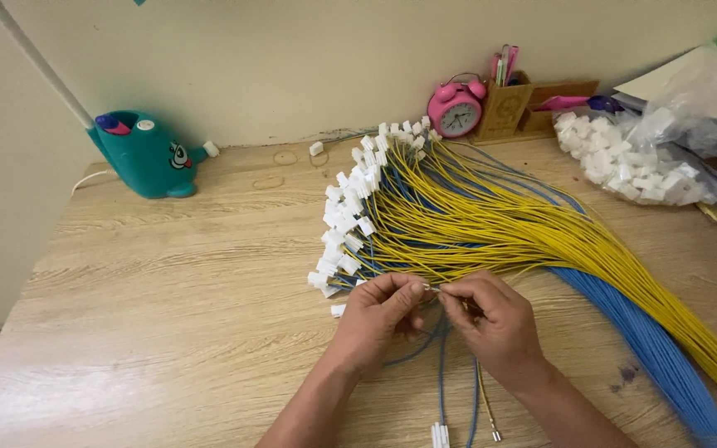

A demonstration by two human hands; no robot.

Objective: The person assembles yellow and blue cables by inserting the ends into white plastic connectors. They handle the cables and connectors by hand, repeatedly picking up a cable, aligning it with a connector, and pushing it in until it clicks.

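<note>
Starting at the near edge of the wooden table [168, 315]: a little white plug [439, 435] and a yellow lead with a metal pin [488, 411] trailing off the bottom, plus a couple of loose blue leads [441, 373] running up into the hands.

Then the hands themselves, working right at the front of the pile. Left hand [379, 311] with thumb and fingertips pinched tight together. Right hand [491, 319] doing the same from the other side, both clamped on one wire end [431, 288], a small shiny bit showing in the gap between them. Not able to tell which colour lead that end belongs to, fingers hiding it.

Going by the look of it, doing this bit well probably means:
- gripping close to the tip, so the thin lead isn't bending or wandering
- bracing both wrists on the table for steadiness
- pulling just that one lead clear of its neighbours, since tangling looks easy here

Just behind the knuckles, fanning out: a big bundle of yellow wires [491, 224] lying over blue wires [641, 332], with a ragged row of white plugs [350, 216] along its left edge. One stray plug [338, 310] sitting beside the left hand.

Further back, against the wall: a teal lamp base [147, 153] on the left, a pink alarm clock [456, 108] and a wooden pen holder [504, 108] in the middle, and a clear bag of white plugs [632, 158] on the right.
</note>
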